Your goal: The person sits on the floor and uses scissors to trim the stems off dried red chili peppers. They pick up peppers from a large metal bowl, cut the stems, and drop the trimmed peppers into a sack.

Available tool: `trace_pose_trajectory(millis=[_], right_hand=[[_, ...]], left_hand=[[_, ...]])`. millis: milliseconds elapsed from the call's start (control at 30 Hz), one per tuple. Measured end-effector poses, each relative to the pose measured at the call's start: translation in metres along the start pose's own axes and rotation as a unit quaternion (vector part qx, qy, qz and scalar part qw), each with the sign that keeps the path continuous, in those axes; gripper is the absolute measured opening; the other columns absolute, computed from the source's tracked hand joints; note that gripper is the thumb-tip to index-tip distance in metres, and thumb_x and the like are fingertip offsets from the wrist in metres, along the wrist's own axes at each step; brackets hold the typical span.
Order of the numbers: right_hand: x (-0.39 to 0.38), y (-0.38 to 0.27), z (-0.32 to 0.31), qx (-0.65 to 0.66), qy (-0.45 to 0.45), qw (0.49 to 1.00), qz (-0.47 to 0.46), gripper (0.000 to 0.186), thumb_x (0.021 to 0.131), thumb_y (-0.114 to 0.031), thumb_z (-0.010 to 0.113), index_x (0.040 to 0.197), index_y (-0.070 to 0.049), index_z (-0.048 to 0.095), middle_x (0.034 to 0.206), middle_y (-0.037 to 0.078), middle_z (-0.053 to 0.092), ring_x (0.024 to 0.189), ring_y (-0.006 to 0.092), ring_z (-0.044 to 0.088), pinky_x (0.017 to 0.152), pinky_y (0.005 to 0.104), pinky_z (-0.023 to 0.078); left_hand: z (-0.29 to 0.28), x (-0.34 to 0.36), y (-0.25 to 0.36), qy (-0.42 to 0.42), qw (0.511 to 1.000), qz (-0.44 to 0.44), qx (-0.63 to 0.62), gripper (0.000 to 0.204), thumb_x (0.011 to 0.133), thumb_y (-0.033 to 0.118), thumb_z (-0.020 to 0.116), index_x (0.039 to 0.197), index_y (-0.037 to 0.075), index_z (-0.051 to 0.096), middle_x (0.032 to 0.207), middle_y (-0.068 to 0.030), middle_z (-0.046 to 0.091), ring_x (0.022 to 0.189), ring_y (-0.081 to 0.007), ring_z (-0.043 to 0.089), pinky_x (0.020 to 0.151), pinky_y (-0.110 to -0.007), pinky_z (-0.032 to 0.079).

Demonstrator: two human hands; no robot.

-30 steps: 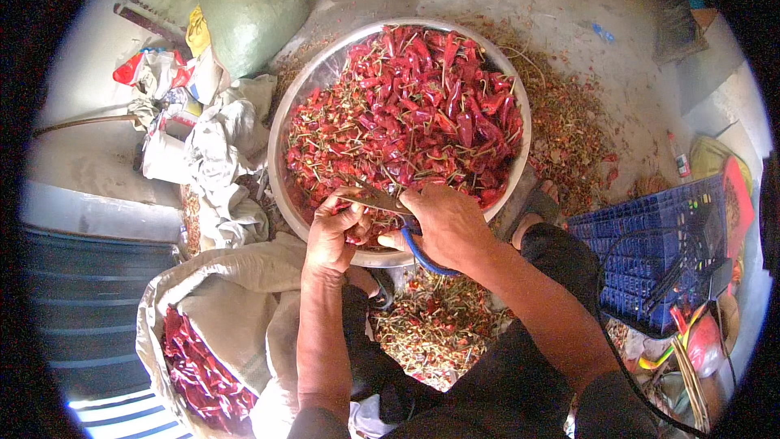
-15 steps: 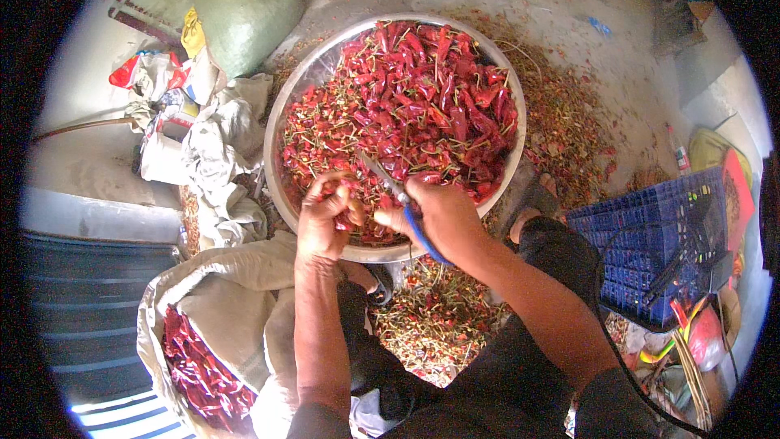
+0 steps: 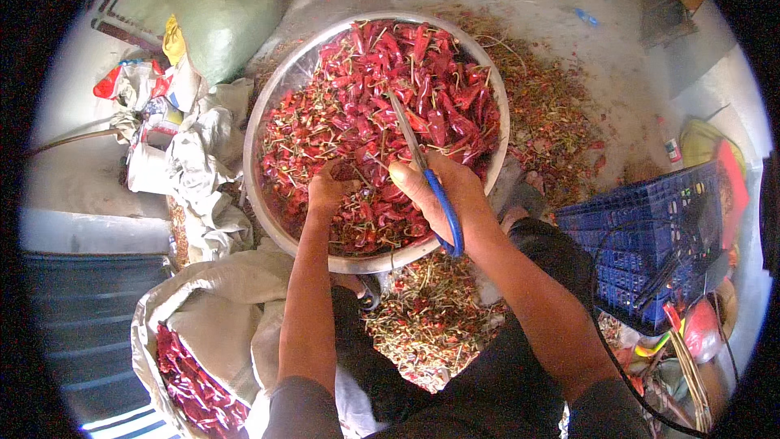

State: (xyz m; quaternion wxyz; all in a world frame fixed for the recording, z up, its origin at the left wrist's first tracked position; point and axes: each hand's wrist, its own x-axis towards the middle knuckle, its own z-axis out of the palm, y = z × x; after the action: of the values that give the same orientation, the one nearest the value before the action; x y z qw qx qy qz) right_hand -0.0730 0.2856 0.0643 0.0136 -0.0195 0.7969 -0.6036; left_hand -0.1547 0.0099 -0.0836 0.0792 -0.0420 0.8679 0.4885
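A wide metal basin (image 3: 253, 134) is heaped with dried red chili peppers (image 3: 406, 65), many with pale stems. My right hand (image 3: 459, 195) grips scissors (image 3: 447, 210) by their blue handle, blades pointing away over the peppers and looking closed. On the left of the basin, my left hand (image 3: 327, 192) reaches down into the chili pile. Its thumb and fingers look apart, though the fingertips are partly hidden among peppers, and I can make out nothing held.
A pale sack (image 3: 215, 276) of red chilies stands at lower left. Cut stems (image 3: 431, 317) litter the floor between my legs and beyond the basin. A blue plastic crate (image 3: 642, 236) is on the right; crumpled white sacks (image 3: 203, 171) lie on the left.
My left hand has left its raised position near the scissors and lowered into the peppers. My right hand has turned the scissors, whose blades point farther ahead. The view has shifted slightly.
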Motion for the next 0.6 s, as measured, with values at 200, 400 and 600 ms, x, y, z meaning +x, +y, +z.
trace_pose_trajectory(millis=[200,400,600], right_hand=[[0.001,-0.007,-0.009,-0.027,-0.038,0.999,0.022,0.051,0.088,-0.053,0.06,0.079,-0.002,0.056,0.064,0.01,0.053,0.062,0.0231,0.055,0.061,0.0387,0.043],[-0.016,-0.001,0.003,-0.036,-0.084,0.996,-0.009,0.05,0.082,-0.053,0.067,0.081,-0.004,0.059,0.065,0.015,0.06,0.063,0.0302,0.062,0.062,0.0412,0.048],[-0.074,0.004,0.029,-0.052,-0.12,0.99,-0.055,0.043,0.08,-0.042,0.075,0.087,-0.004,0.055,0.062,0.011,0.056,0.054,0.0222,0.057,0.053,0.0377,0.044]], left_hand=[[-0.004,-0.01,0.025,0.125,0.988,0.036,0.086,0.021,0.078,0.01,0.074,0.097,0.003,0.067,0.084,-0.009,0.07,0.075,-0.0136,0.063,0.068,-0.03,0.049],[-0.014,-0.072,0.091,0.216,0.955,0.021,-0.203,0.008,0.084,0.004,0.065,0.092,0.005,0.065,0.076,0.0038,0.06,0.066,-0.007,0.048,0.061,-0.025,0.041],[-0.009,-0.169,0.101,0.198,0.858,-0.004,-0.475,0.016,0.087,0.009,0.068,0.097,0.006,0.055,0.075,-0.001,0.057,0.061,-0.0131,0.056,0.051,-0.027,0.046]])
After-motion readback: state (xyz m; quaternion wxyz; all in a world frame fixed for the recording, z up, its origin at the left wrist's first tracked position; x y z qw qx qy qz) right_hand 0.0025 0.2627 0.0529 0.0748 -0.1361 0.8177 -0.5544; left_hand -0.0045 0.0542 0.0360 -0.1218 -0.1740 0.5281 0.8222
